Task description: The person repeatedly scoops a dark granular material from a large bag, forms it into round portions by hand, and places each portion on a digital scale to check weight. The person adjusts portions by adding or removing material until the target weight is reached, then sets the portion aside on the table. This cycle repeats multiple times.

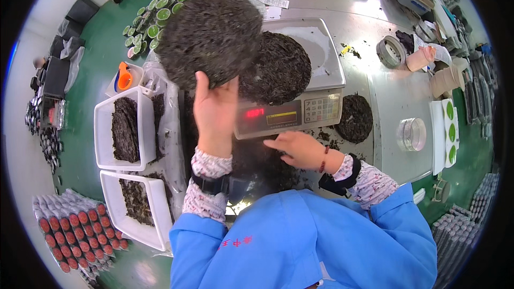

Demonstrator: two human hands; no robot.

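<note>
My left hand (214,109) is raised and grips the lower edge of a dark round cake of what looks like dried seaweed (209,37). The cake is slightly blurred and tilted up, hiding part of the scale's left side. A second dark round cake (278,69) lies on the metal pan (326,59) of a digital scale (284,115) with a lit red display. Just in front of the scale's panel is my right hand (300,150), holding nothing, its index finger stretched out to the left and its other fingers partly curled. To its right, a smaller dark round cake (354,119) rests on the table.
Two white tubs (100,139) with dark seaweed stand at the left, beside an orange-handled tape dispenser (124,78). Dark loose pieces (262,166) lie before the scale. Rightward are a tape roll (391,52), a clear round container (411,134) and green-labelled sheets (439,139).
</note>
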